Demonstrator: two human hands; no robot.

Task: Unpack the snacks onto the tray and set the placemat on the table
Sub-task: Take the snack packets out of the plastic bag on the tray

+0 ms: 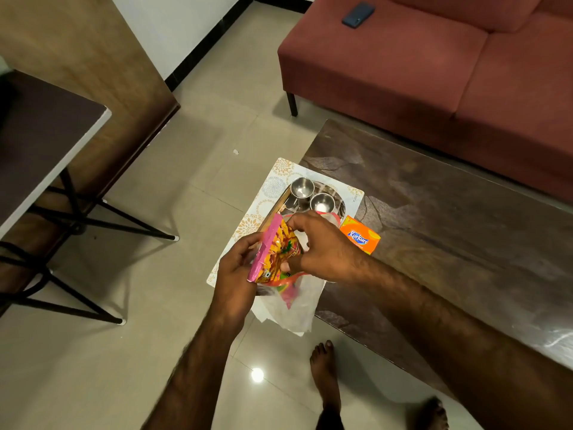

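While both hands hold it above the near end of the surface (pixel 434 197), the snack packet (pixel 276 252) shows a glossy yellow-orange printed face with a flat pink sealed edge; its lettering is too crumpled to read. The left hand (pixel 235 274) has its grip pinched on that pink edge, thumb on top and fingers behind. The right hand (pixel 322 246) has its grip closed on the packet's other side, fingertips curled over the top and thumb under the lower corner.

Just beside the right hand lies an orange packet (pixel 361 238) with "Kurkure" in white script on a blue patch. It rests on the dark, polished, stone-patterned surface.

Beneath the hands, a thin translucent plastic bag (pixel 291 308) hangs over the surface's edge, with more pink and red packaging showing inside it. Beyond it sits a tray (pixel 276 209) with a wooden rim, holding two small round steel bowls (pixel 302 187), shiny and empty-looking. The tray rests on a pale placemat (pixel 273 184) printed with gold and grey floral medallions; small grey lettering at its far corner is unreadable. The mat overhangs the surface's end.

A dark phone (pixel 358 14) lies on the maroon fabric sofa (pixel 434 72).
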